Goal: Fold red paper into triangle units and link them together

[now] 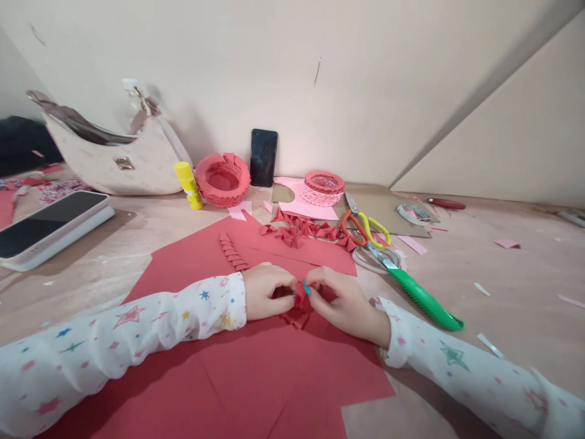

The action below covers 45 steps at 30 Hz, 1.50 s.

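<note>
Both hands meet over large red paper sheets [256, 378] in the middle of the table. My left hand [269, 291] pinches a small folded red paper piece [300, 295] from the left. From the right, my right hand [340, 302] grips the same piece between thumb and index finger. More folded red bits lie just below the fingertips. Behind my left hand is a short chain of folded red paper [231, 251]. A heap of red folded pieces [301, 228] lies beyond my hands.
At the back stand a white handbag [123, 164], a yellow glue stick [189, 185], a red paper ring bowl [222, 180], a dark phone [264, 157] and a pink-red ring [324, 188]. Orange-yellow scissors [365, 229] and a green-handled cutter [425, 296] lie right; a phone on a box [52, 225] left.
</note>
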{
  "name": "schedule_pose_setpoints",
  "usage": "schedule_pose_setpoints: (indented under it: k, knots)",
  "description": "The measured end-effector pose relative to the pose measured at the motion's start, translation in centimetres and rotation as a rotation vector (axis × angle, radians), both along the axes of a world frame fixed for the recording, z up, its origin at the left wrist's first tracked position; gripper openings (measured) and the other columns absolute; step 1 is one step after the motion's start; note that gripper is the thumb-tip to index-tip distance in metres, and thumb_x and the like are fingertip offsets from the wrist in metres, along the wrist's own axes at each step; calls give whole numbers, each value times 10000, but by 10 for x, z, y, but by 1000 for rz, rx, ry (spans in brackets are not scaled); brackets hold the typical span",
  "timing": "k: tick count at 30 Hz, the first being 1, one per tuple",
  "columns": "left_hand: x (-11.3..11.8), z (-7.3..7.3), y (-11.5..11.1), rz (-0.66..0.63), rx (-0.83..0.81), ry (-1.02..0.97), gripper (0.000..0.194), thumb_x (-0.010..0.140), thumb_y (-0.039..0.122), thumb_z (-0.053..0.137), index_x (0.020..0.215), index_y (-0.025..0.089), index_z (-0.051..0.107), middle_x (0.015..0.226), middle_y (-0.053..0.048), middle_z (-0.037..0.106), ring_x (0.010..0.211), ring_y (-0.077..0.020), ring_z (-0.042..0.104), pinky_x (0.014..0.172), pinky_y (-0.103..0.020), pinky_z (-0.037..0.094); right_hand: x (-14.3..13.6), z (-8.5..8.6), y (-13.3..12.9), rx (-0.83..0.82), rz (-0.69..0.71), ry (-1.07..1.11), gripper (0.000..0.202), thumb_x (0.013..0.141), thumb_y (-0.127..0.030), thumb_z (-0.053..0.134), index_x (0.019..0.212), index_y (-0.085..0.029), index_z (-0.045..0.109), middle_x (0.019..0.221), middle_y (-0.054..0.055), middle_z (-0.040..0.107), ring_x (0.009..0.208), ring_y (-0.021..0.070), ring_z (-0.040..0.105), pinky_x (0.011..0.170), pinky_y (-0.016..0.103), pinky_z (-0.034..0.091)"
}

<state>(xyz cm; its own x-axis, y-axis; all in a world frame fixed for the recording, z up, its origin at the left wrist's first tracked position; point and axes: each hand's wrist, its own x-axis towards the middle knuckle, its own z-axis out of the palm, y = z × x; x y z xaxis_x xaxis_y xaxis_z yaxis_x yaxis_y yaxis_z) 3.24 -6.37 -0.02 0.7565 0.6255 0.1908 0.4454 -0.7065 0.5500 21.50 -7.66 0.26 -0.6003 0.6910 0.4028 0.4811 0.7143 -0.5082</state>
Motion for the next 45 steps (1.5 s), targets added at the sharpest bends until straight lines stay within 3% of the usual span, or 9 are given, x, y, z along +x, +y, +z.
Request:
schedule_pose_setpoints:
  k: [5, 9, 16, 23, 35, 45]
  knots:
    - [1, -1, -1, 139, -105, -118, 74, 715, 161, 436, 720, 145, 509, 630, 10, 533, 573, -87, 470, 581, -193, 375, 0, -3, 1, 30, -117, 60, 111, 707, -119, 435, 777, -189, 487, 634, -15, 555, 537, 76, 512, 518, 176, 398]
    - [1, -2, 0, 177, -125, -233, 28, 700, 152, 441, 706, 143, 467, 623, 16, 509, 559, -79, 451, 559, -190, 375, -1, -3, 1, 29, -234, 124, 62, 712, -153, 464, 760, -187, 484, 601, -21, 560, 506, 73, 531, 477, 167, 397]
    - [-1, -2, 0, 237, -103, -288, 60, 690, 191, 496, 732, 147, 496, 656, 3, 550, 587, -88, 500, 590, -207, 407, -2, 0, 0, 105, -261, 134, 21, 713, -174, 485, 701, -189, 476, 554, -31, 540, 467, 67, 499, 453, 163, 381]
    - [-2, 0, -1, 249, 15, -305, 80, 702, 138, 468, 741, 156, 535, 677, 10, 577, 612, -75, 510, 606, -185, 404, 0, -1, 0, 98, -196, 121, 77, 694, -117, 476, 725, -187, 465, 589, -29, 546, 498, 64, 506, 485, 165, 389]
    - [-4, 2, 0, 226, 7, -326, 135, 761, 171, 434, 787, 159, 566, 728, -7, 594, 641, -82, 530, 635, -186, 416, 2, -3, 2, 65, -130, 131, 107, 724, -107, 441, 792, -191, 445, 661, -11, 544, 560, 75, 529, 530, 183, 415]
    - [-3, 1, -2, 264, 57, -370, 86, 734, 133, 466, 736, 148, 550, 643, 20, 584, 544, -45, 509, 558, -131, 406, 3, -7, 1, -168, -57, 209, 66, 766, -141, 429, 811, -189, 432, 691, 6, 546, 597, 85, 551, 558, 203, 442]
